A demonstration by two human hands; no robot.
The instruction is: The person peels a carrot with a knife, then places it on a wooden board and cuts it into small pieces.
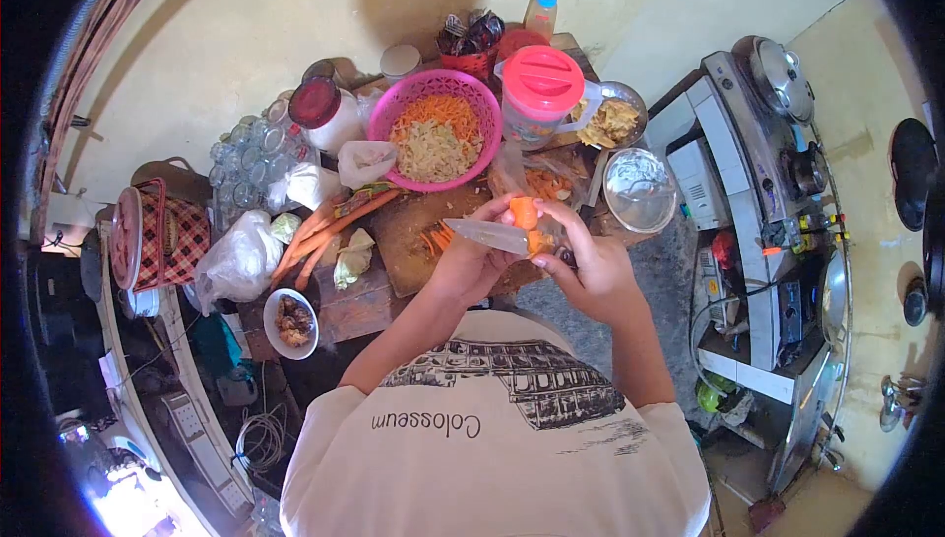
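Both my hands meet in front of my chest, just over the near edge of the wooden board. My right hand [595, 266] is closed around the dark handle of a knife [489, 236], whose blade points left across my left palm. Between the hands are orange carrot pieces [524, 211], upright and against the blade. My left hand [471, 259] has its fingers curled around the carrot from the left side. Below, cut carrot strips [433, 239] lie on the cutting board [399, 247].
Behind the board stands a pink basket [382, 133] of shredded vegetables beside a pink-lidded pitcher [543, 84]. Whole carrots [325, 228], a white bowl [279, 335] and glass jars [246, 158] are at left. A metal-lidded container [640, 190] is at right, near a stove [758, 114].
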